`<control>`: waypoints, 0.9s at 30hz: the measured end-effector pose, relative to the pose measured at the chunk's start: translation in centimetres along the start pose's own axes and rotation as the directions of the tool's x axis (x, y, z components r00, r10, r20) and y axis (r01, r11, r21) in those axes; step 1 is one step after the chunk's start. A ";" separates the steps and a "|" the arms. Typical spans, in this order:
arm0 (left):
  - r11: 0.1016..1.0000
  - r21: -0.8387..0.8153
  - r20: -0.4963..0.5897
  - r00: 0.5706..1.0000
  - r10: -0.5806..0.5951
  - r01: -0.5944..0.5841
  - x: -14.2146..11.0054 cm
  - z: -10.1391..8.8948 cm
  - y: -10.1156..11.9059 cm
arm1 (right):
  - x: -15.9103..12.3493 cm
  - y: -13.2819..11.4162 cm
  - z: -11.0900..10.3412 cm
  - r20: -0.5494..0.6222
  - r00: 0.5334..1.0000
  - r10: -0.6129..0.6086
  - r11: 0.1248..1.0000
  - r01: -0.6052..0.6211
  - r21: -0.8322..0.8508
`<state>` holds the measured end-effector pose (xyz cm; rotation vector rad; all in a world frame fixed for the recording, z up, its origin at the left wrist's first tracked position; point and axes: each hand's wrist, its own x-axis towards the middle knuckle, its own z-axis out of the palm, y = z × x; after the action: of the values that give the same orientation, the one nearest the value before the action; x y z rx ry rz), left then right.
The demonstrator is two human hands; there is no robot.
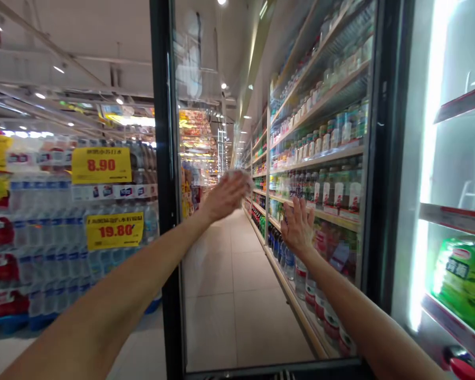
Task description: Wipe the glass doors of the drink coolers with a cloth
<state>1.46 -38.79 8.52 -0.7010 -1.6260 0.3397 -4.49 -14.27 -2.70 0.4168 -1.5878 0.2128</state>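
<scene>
A glass fridge door with a black frame (165, 221) stands open in front of me. My left hand (224, 198) reaches out to the pane at mid height, slightly blurred, its fingers closed around a whitish wad (237, 177) pressed on the glass. What the wad is I cannot tell. My right hand (298, 227) lies flat on the same pane lower right, open, fingers spread upward, holding nothing. Both forearms stretch in from the bottom corners.
The open fridge cabinet (455, 211) is lit at the right, with green packs (465, 279) on a lower shelf. Through the glass I see a tiled aisle (229, 295) and drink shelves (320, 158). Stacked water bottles with yellow price signs (101, 164) stand at the left.
</scene>
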 end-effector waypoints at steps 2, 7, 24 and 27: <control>0.969 0.038 -0.113 0.965 -0.237 0.243 1.1 -0.9 -2.6 | 0.0 0.3 0.0 0.018 1.000 -0.011 1.000 0.011 0.012; 0.998 -0.011 0.069 0.996 -0.056 0.056 -0.3 1.1 1.6 | -0.1 0.6 0.0 0.016 1.000 -0.015 1.000 0.015 -0.009; 0.893 -0.263 0.224 0.877 0.425 -0.366 -2.0 0.8 2.4 | -0.3 0.4 0.1 0.042 0.999 0.010 1.000 -0.010 0.010; 0.996 -0.077 0.094 0.994 0.057 -0.050 -1.5 -0.6 -1.7 | -0.3 0.4 0.1 0.038 0.999 0.015 1.000 -0.016 0.017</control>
<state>1.72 -41.10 8.48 -0.7963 -1.7204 0.3579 -4.70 -13.89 -2.99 0.4243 -1.6273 0.2320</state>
